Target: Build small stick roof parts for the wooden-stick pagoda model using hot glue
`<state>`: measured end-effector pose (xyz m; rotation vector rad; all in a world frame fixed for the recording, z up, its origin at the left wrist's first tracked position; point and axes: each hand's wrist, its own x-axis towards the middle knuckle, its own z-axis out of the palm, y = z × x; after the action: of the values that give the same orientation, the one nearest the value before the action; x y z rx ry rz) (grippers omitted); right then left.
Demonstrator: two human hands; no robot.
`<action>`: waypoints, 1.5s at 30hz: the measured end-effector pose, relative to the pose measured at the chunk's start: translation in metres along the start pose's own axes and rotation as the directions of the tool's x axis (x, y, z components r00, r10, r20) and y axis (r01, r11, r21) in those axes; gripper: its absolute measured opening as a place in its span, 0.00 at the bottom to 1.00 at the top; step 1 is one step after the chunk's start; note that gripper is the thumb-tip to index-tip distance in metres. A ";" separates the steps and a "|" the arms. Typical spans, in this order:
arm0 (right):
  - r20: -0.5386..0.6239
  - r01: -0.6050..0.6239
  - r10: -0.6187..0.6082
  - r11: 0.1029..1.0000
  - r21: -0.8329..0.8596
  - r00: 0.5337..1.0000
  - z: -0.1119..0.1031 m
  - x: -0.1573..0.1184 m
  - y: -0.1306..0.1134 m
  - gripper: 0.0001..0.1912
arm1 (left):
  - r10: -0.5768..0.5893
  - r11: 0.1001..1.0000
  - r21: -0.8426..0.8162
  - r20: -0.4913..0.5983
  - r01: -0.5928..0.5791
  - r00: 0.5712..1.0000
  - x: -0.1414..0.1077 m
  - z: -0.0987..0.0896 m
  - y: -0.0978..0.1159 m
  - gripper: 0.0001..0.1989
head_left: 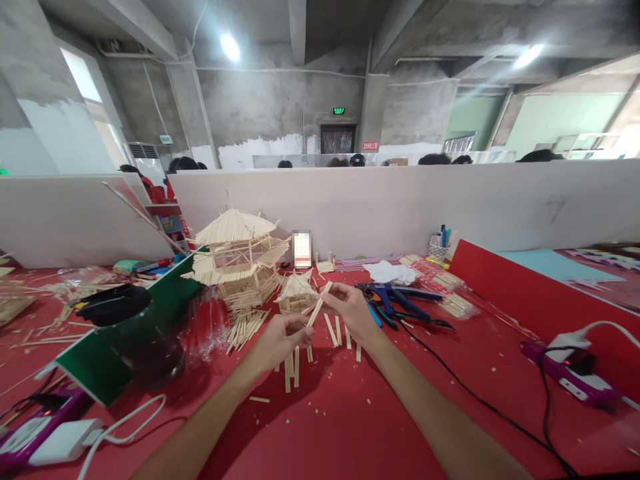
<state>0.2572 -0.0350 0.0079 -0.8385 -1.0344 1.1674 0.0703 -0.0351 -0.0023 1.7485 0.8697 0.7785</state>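
Between my two hands a pale wooden stick (pixel 319 308) is held at a slant above the red table. My left hand (pixel 287 337) pinches its lower end, and my right hand (pixel 346 305) grips the upper end. It may be more than one stick side by side; I cannot tell. Below the hands, several short wooden sticks (pixel 297 367) lie on the table. Just behind stands a small stick-built pavilion (pixel 297 293). To its left rises a larger tiered stick pavilion (pixel 237 257), with a pile of loose sticks (pixel 247 330) at its foot.
Blue-handled tools, one like a glue gun (pixel 383 293), lie right of my hands, a black cable trailing forward. A dark jar (pixel 135 340) stands left by a green board (pixel 115 360). Purple power strips (pixel 575 377) flank both sides. A white partition (pixel 400 207) closes the back.
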 end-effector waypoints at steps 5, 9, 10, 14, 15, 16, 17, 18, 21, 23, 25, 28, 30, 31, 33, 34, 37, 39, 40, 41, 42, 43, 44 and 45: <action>0.013 0.003 -0.003 1.000 -0.016 1.000 0.002 -0.001 -0.001 0.16 | -0.043 0.996 -0.076 0.017 0.045 0.999 0.000 0.000 0.005 0.21; 0.058 -0.002 0.001 1.000 0.019 0.998 0.000 -0.002 -0.003 0.16 | -0.034 0.996 -0.085 0.020 0.035 0.999 -0.001 -0.001 0.007 0.20; 0.078 0.001 -0.004 0.999 0.035 0.997 -0.001 -0.001 -0.003 0.17 | -0.023 0.996 -0.084 0.022 0.025 0.999 -0.001 -0.001 0.007 0.20; 0.147 0.017 -0.029 0.997 0.081 0.989 -0.006 0.000 -0.001 0.19 | 0.045 0.999 -0.012 -0.014 -0.045 0.999 -0.001 -0.004 0.008 0.21; 0.158 0.020 -0.034 0.996 0.086 0.987 -0.006 0.001 0.000 0.20 | 0.059 0.998 0.010 -0.035 -0.059 0.998 -0.001 -0.005 0.009 0.21; 0.169 0.023 -0.037 0.996 0.088 0.985 -0.007 0.001 0.000 0.21 | 0.066 0.998 0.026 -0.057 -0.065 0.996 -0.001 -0.005 0.009 0.21; 0.179 0.024 -0.040 0.996 0.089 0.983 -0.007 0.001 0.001 0.21 | 0.064 0.997 0.034 -0.079 -0.062 0.995 0.000 -0.005 0.010 0.21; 0.189 0.026 -0.042 0.996 0.090 0.981 -0.007 0.001 0.002 0.21 | 0.053 0.998 0.034 -0.096 -0.050 0.994 0.000 -0.005 0.010 0.20; 0.235 0.023 -0.038 0.997 0.069 0.971 -0.006 -0.001 0.003 0.20 | 0.004 1.000 0.011 -0.146 -0.003 0.989 0.001 -0.004 0.010 0.17; 0.270 0.010 -0.019 0.999 0.035 0.963 -0.005 -0.002 0.003 0.20 | 0.003 1.000 -0.002 -0.174 -0.003 0.985 0.001 -0.002 0.010 0.16; 0.292 -0.004 0.003 1.000 0.004 0.956 -0.004 -0.003 0.003 0.20 | 0.023 1.000 0.000 -0.197 -0.024 0.980 0.002 -0.001 0.009 0.16; 0.297 -0.008 0.013 1.000 -0.018 0.955 -0.003 -0.004 0.003 0.21 | 0.057 0.998 0.027 -0.219 -0.052 0.974 0.002 -0.001 0.009 0.15; 0.299 0.009 0.002 0.999 -0.037 0.954 -0.004 -0.003 0.003 0.21 | 0.075 0.996 0.054 -0.220 -0.064 0.973 0.002 -0.002 0.008 0.17; 0.302 0.020 -0.005 0.999 -0.050 0.953 -0.005 -0.002 0.003 0.21 | 0.083 0.995 0.067 -0.219 -0.070 0.972 0.002 -0.003 0.007 0.17; 0.309 0.042 -0.018 0.997 -0.071 0.951 -0.006 -0.001 0.004 0.21 | 0.103 0.992 0.091 -0.211 -0.086 0.972 0.002 -0.004 0.005 0.18; 0.314 0.047 -0.021 0.996 -0.076 0.949 -0.007 -0.001 0.005 0.21 | 0.114 0.990 0.103 -0.206 -0.095 0.972 0.002 -0.005 0.005 0.19; 0.317 0.043 -0.020 0.997 -0.066 0.948 -0.009 0.001 0.008 0.21 | 0.155 0.978 0.167 -0.192 -0.123 0.969 0.000 -0.004 0.006 0.20; 0.312 0.022 -0.006 0.999 -0.048 0.950 -0.009 0.002 0.009 0.21 | 0.185 0.963 0.228 -0.185 -0.141 0.965 -0.002 -0.003 0.008 0.20; 0.308 0.005 0.006 0.999 -0.035 0.951 -0.009 0.002 0.010 0.21 | 0.199 0.955 0.256 -0.182 -0.148 0.963 -0.003 -0.002 0.010 0.20; 0.301 -0.013 0.018 1.000 -0.019 0.953 -0.009 0.002 0.010 0.21 | 0.206 0.949 0.276 -0.177 -0.152 0.962 -0.004 -0.002 0.011 0.20; 0.293 -0.031 0.030 1.000 -0.002 0.956 -0.009 0.002 0.010 0.21 | 0.207 0.947 0.284 -0.175 -0.153 0.962 -0.005 -0.001 0.012 0.20; 0.283 -0.044 0.037 0.999 0.016 0.958 -0.009 0.002 0.010 0.21 | 0.205 0.947 0.284 -0.176 -0.150 0.963 -0.005 -0.001 0.012 0.20; 0.274 -0.052 0.042 0.998 0.031 0.961 -0.009 0.003 0.010 0.21 | 0.202 0.948 0.283 -0.181 -0.145 0.963 -0.005 0.000 0.012 0.20; 0.266 -0.057 0.044 0.997 0.042 0.963 -0.009 0.003 0.010 0.21 | 0.201 0.948 0.285 -0.191 -0.142 0.961 -0.004 0.000 0.011 0.19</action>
<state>0.2629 -0.0300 -0.0034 -0.6842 -1.2024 1.3701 0.0698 -0.0414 0.0079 2.0255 1.0166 1.0219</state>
